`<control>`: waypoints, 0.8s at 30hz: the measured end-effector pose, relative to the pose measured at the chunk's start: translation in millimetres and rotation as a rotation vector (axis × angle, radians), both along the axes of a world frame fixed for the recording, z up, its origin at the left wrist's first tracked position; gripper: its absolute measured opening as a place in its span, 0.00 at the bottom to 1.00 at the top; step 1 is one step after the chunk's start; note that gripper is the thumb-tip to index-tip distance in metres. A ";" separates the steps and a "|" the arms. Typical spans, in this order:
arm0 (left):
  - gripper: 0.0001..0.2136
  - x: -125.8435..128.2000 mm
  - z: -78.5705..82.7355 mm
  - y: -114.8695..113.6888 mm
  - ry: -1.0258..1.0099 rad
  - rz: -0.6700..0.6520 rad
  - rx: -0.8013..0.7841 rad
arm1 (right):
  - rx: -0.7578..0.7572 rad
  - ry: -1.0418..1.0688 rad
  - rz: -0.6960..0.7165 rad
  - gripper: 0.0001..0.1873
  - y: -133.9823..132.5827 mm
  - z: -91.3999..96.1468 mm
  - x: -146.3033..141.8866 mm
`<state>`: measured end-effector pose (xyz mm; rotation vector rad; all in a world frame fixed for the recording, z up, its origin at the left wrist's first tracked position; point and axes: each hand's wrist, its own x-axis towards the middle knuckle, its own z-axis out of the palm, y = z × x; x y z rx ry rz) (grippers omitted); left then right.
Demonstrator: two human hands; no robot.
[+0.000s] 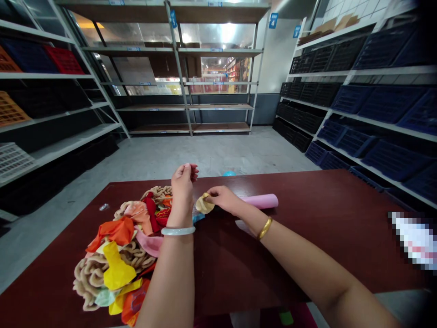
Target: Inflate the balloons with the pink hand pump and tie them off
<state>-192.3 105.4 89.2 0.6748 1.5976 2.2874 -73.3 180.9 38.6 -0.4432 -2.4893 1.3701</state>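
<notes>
My right hand (pixel 221 199) pinches a pale yellow deflated balloon (pixel 205 206) above the middle of the table. Just left of it and higher, my left hand (pixel 183 178) is raised with its fingers curled in; whether something is between them is hidden. Beneath and beside my left forearm lies a heap of limp balloons, among them a yellow balloon (pixel 118 269) and an orange balloon (pixel 116 231). Thick beige cord (pixel 90 275) is bunched up with them. A pink roll (pixel 261 201) lies behind my right wrist, and a scrap of blue (pixel 199 218) shows below the held balloon.
The dark red table (pixel 307 237) spans the foreground. A small clear scrap (pixel 104 207) lies near its left edge. A blue round thing (pixel 229 173) shows beyond the far edge. Metal shelves (pixel 218 108) stand at the back, with blue crates (pixel 392 157) on racks at right.
</notes>
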 end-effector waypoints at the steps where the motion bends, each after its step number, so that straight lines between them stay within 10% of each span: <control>1: 0.14 1.0 -0.6 1.0 0.009 -0.005 -0.017 | -0.145 0.046 -0.021 0.12 3.8 2.0 2.0; 4: 0.17 4.7 -3.1 5.3 0.061 -0.054 -0.111 | -0.622 0.190 -0.108 0.14 12.8 8.7 8.9; 8: 0.21 11.6 -9.3 13.1 0.092 -0.211 -0.286 | -0.886 0.308 -0.127 0.15 24.4 17.9 16.4; 13: 0.17 20.6 -23.2 23.0 0.098 -0.375 -0.331 | -0.941 0.411 -0.142 0.16 43.9 20.2 25.7; 20: 0.12 34.5 -22.1 27.8 0.073 -0.215 -0.310 | -0.964 0.526 -0.271 0.21 72.6 9.4 42.4; 24: 0.23 64.2 -14.8 29.6 -0.145 -0.546 -0.393 | -0.838 0.578 -0.293 0.23 72.4 8.5 47.6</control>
